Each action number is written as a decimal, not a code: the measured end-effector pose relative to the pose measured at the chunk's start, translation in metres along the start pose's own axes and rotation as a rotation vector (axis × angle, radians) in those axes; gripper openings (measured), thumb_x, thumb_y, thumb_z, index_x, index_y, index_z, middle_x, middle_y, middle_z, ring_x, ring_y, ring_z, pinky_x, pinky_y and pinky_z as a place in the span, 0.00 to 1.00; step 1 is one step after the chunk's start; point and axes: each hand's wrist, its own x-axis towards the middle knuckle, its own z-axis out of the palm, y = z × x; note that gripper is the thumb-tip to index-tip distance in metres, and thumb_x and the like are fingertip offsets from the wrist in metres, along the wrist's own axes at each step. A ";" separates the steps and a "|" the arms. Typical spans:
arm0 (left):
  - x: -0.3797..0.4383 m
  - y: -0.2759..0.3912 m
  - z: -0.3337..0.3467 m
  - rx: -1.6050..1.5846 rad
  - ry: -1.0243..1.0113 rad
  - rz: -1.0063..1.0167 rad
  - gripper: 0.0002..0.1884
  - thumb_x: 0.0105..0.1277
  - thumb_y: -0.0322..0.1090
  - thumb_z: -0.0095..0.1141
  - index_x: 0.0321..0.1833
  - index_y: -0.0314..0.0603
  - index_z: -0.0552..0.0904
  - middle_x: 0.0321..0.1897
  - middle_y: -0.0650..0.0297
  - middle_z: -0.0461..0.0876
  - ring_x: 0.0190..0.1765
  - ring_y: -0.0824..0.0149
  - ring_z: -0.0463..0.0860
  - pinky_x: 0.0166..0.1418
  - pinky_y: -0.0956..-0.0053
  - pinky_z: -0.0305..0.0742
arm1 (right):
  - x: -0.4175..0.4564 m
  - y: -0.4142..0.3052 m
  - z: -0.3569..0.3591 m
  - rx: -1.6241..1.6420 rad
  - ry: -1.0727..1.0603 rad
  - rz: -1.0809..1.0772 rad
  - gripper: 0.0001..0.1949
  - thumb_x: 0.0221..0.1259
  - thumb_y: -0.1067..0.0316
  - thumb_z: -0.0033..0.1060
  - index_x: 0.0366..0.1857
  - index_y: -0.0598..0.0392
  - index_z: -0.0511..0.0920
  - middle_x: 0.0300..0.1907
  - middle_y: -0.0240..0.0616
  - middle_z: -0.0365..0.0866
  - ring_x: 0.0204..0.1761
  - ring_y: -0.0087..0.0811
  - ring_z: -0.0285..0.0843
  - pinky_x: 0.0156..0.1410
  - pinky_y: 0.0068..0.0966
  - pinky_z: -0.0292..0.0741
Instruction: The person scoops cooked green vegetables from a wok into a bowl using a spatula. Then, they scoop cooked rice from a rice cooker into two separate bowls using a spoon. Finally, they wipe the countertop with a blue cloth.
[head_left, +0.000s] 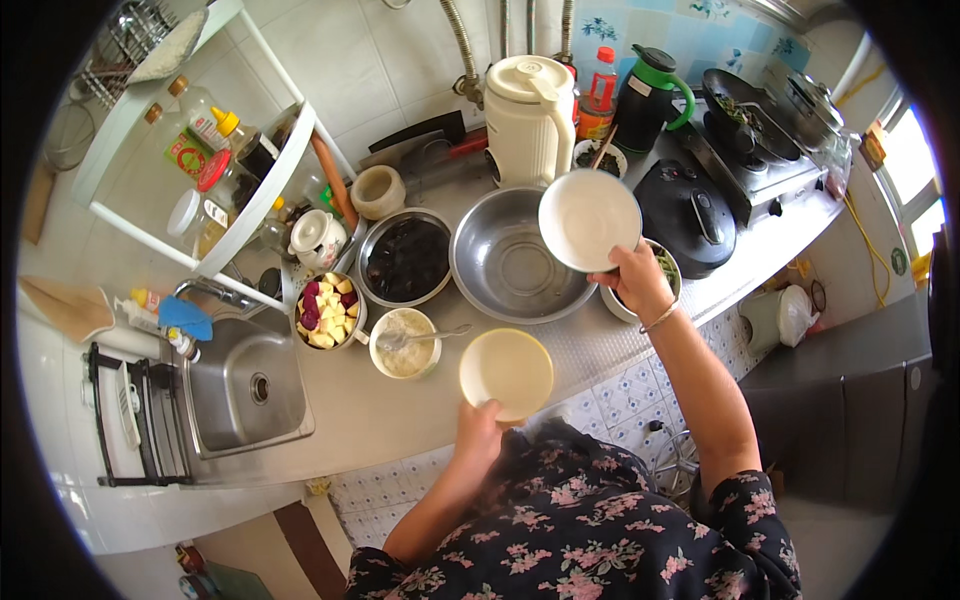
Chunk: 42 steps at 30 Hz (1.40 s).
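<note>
My left hand (482, 431) grips the near rim of a pale yellow bowl (507, 373), held at the counter's front edge with its inside facing up. In my right hand (636, 277) is a white bowl (589, 219), gripped by its lower right rim. It overlaps the right side of a large stainless steel basin (517, 259). The basin holds no food that I can see. Partly hidden behind my right hand, a bowl with green vegetables (666, 268) stands on the counter. Left of the yellow bowl sits a white bowl of pale, wet food (405, 352) with a metal spoon (424, 335) in it.
A pot of cubed yellow and purple pieces (328, 311) and a basin of dark food in liquid (405, 259) stand left. Behind are a cream jug-shaped appliance (525, 124) and a black-green thermos (651, 97). A black electric cooker (686, 217) and gas stove (765, 176) stand right; a sink (247, 390) lies left.
</note>
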 end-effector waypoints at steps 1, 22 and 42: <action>0.003 -0.007 -0.008 -0.035 -0.003 -0.050 0.22 0.57 0.20 0.41 0.57 0.29 0.66 0.45 0.51 0.77 0.40 0.55 0.83 0.34 0.69 0.83 | -0.006 0.003 0.002 -0.043 -0.014 0.009 0.28 0.54 0.76 0.38 0.63 0.52 0.56 0.48 0.52 0.74 0.38 0.43 0.81 0.33 0.32 0.83; 0.016 0.011 -0.059 0.674 0.134 -0.032 0.28 0.61 0.37 0.59 0.60 0.33 0.63 0.40 0.51 0.78 0.29 0.64 0.82 0.28 0.74 0.79 | -0.056 0.028 0.031 -0.010 -0.418 0.408 0.24 0.56 0.77 0.41 0.60 0.60 0.59 0.46 0.46 0.76 0.36 0.36 0.82 0.26 0.25 0.83; -0.105 0.046 -0.151 -0.478 0.329 0.395 0.33 0.49 0.36 0.45 0.63 0.42 0.64 0.56 0.55 0.71 0.57 0.49 0.73 0.51 0.41 0.71 | -0.046 0.106 0.179 -1.693 -0.741 -0.851 0.07 0.51 0.63 0.54 0.30 0.50 0.80 0.32 0.34 0.78 0.41 0.35 0.72 0.44 0.30 0.70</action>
